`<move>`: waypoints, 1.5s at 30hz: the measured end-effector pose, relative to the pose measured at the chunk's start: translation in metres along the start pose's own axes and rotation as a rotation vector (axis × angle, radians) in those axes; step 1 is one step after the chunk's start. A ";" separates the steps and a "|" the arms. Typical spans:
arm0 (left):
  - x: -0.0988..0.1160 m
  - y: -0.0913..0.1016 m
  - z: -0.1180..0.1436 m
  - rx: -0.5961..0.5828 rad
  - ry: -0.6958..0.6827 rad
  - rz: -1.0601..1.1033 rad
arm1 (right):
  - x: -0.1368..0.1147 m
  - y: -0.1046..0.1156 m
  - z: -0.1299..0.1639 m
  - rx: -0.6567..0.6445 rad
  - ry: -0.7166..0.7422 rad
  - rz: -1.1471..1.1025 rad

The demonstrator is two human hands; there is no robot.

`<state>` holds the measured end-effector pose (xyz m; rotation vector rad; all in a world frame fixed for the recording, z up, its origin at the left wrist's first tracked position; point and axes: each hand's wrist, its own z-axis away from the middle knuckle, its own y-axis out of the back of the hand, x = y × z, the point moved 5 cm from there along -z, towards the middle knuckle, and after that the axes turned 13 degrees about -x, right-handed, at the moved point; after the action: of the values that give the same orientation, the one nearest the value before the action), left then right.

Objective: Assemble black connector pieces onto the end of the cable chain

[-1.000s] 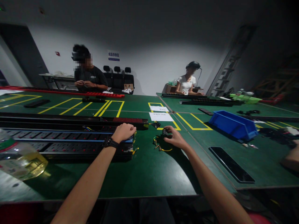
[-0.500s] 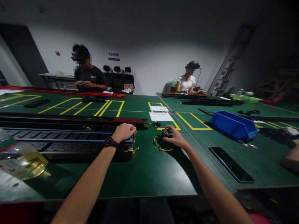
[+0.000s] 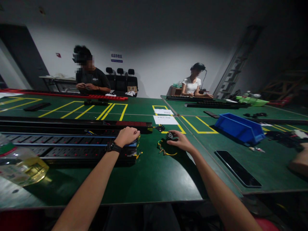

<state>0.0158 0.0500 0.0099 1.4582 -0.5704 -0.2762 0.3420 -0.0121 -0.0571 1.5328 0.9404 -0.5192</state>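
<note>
My left hand (image 3: 127, 136), below a black wristwatch (image 3: 112, 146), lies over the right end of a long power strip with blue edges (image 3: 72, 140). Its fingers are curled down around that end; their tips are hidden. To the right, my right hand (image 3: 181, 141) pinches a small black socket module (image 3: 169, 135) between thumb and fingers, just above the table. Beneath it a yellow-green wire (image 3: 166, 152) curls on the green surface. Another black power strip (image 3: 72, 153) lies along the near side, with yellow wire ends (image 3: 139, 155) sticking out of it.
A bottle of yellow liquid (image 3: 24, 163) lies at left. On the right are a phone (image 3: 237, 168) and a blue bin (image 3: 240, 128). Paper labels (image 3: 165, 120) lie ahead. Two people (image 3: 92, 78) (image 3: 192, 85) sit across the table; part of another person's arm (image 3: 299, 160) shows at far right.
The socket module has tilted slightly in my right hand, its face now turned more upward. My left hand has kept its place on the power strip.
</note>
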 end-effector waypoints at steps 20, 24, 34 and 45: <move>0.001 0.001 0.001 0.000 0.006 -0.015 | -0.009 -0.001 0.002 -0.039 -0.009 0.043; 0.002 0.002 0.002 0.001 0.008 -0.016 | -0.007 -0.001 0.001 -0.048 -0.007 0.053; 0.003 0.002 0.002 -0.001 0.012 -0.010 | -0.005 -0.003 0.000 -0.055 -0.010 0.120; 0.001 0.002 0.002 0.010 0.007 0.005 | -0.006 -0.003 0.001 -0.049 -0.011 0.147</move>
<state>0.0158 0.0483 0.0120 1.4671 -0.5702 -0.2642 0.3365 -0.0141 -0.0548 1.5399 0.8189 -0.3966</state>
